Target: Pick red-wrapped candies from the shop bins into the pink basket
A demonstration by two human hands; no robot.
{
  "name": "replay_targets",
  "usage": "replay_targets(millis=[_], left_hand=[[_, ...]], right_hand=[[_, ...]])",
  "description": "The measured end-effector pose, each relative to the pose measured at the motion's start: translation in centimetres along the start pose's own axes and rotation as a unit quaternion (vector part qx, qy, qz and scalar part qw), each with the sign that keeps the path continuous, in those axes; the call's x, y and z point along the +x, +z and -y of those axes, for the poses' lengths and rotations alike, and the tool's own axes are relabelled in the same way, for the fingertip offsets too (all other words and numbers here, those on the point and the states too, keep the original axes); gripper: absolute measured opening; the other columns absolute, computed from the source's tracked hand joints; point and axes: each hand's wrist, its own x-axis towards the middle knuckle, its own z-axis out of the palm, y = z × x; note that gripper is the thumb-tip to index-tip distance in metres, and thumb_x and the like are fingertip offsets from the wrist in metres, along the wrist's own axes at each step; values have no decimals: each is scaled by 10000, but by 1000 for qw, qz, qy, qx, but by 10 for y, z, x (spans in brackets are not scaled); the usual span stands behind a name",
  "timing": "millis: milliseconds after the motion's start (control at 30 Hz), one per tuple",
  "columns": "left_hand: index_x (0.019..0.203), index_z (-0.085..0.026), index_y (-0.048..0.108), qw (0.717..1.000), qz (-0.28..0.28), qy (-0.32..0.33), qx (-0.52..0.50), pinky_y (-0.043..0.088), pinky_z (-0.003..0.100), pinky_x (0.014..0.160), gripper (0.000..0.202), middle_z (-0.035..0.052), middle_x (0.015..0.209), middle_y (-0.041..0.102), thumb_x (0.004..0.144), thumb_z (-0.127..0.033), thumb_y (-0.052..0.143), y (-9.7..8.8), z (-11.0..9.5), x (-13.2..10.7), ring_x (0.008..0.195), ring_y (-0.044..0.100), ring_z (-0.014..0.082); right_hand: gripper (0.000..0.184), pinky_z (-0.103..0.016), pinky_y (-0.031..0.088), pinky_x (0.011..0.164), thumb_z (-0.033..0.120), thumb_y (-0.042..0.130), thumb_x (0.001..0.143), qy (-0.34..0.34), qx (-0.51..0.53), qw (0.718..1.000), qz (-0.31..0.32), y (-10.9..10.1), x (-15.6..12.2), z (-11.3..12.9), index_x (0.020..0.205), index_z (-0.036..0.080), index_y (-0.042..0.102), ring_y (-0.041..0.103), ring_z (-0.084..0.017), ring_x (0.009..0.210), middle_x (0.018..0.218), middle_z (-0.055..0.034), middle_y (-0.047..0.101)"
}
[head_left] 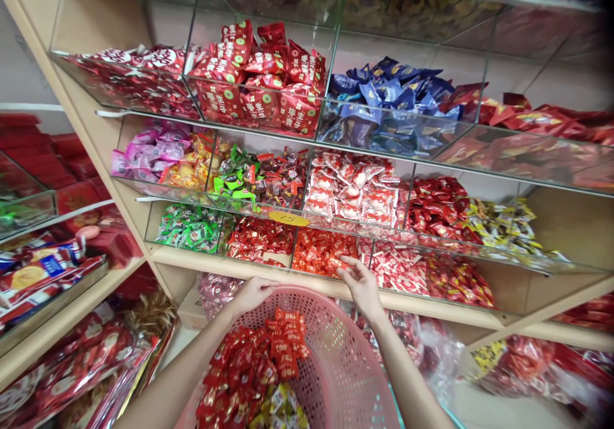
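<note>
A pink perforated plastic basket (343,333) is in front of me, holding red-wrapped candies (235,365), an orange-red cluster of candies (288,343) and some yellow-wrapped ones (283,406). My left hand (253,293) is closed at the basket's far rim, its fingertips partly hidden. Beyond the rim, my right hand (361,285) reaches to the front of the lowest shelf, fingers bent and apart. Its fingertips are at the compartment of orange-red candies (321,250); whether they touch any candy is unclear.
Clear dividers split the shelves into bins of red packets (261,74), blue packets (388,93), white-and-red candies (355,186) and green candies (187,227). A yellow oval tag (288,218) is on the shelf front. Bagged goods (537,365) lie below at right.
</note>
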Motion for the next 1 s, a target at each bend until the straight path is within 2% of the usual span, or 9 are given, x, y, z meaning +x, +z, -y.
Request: replay_targets(millis=[67, 200, 300, 433, 600, 800, 1000], left_hand=[[1016, -159, 643, 1000, 0, 5, 1, 406, 316, 923, 345, 33, 1036, 644, 740, -318, 509, 0, 0, 1, 960, 599, 184], [1012, -157, 646, 1000, -2, 6, 5, 418, 313, 909, 340, 33, 1035, 645, 739, -301, 502, 2, 4, 2, 954, 602, 185], [1002, -160, 650, 1000, -9, 3, 5, 431, 313, 889, 332, 29, 1012, 656, 739, -296, 500, 3, 6, 3, 927, 612, 181], [996, -160, 652, 1000, -1, 8, 5, 433, 313, 885, 325, 28, 1007, 659, 739, -288, 501, 3, 1, 2, 919, 614, 178], [1005, -174, 647, 1000, 11, 11, 18, 455, 315, 845, 319, 21, 994, 664, 754, -277, 481, 3, -5, 1, 881, 625, 180], [1011, -158, 643, 1000, 3, 16, 1, 415, 319, 914, 335, 26, 1027, 647, 743, -300, 501, 2, 0, 1, 955, 601, 183], [1018, -151, 640, 1000, -8, 3, 1, 438, 317, 881, 332, 46, 1019, 650, 741, -269, 501, 1, 4, 1, 929, 614, 188]], right_hand=[[368, -310, 457, 772, 354, 620, 694, 36, 66, 997, 9, 10, -13, 1, 1011, 182, 548, 577, -154, 824, 1031, -71, 606], [377, -308, 456, 769, 355, 649, 666, 89, 124, 987, 54, 28, -34, -9, 994, 191, 561, 590, -150, 797, 914, -43, 648], [393, -309, 465, 732, 382, 664, 640, 117, 126, 983, 68, 38, -48, -25, 967, 183, 577, 596, -159, 754, 812, -33, 659], [412, -280, 462, 620, 404, 661, 633, 127, 78, 987, 63, 46, -63, -46, 952, 154, 587, 565, -140, 631, 721, -23, 635], [354, -264, 452, 566, 378, 609, 684, 110, 1, 988, 105, 54, -76, -64, 959, 155, 582, 536, -138, 599, 668, -11, 597], [216, -280, 454, 642, 234, 528, 736, 9, -101, 984, 145, 74, -74, -65, 932, 180, 601, 540, -144, 692, 891, -60, 603], [234, -263, 431, 617, 126, 518, 697, -37, -176, 966, 184, 92, -63, -71, 908, 181, 604, 517, -142, 658, 778, -31, 585]])
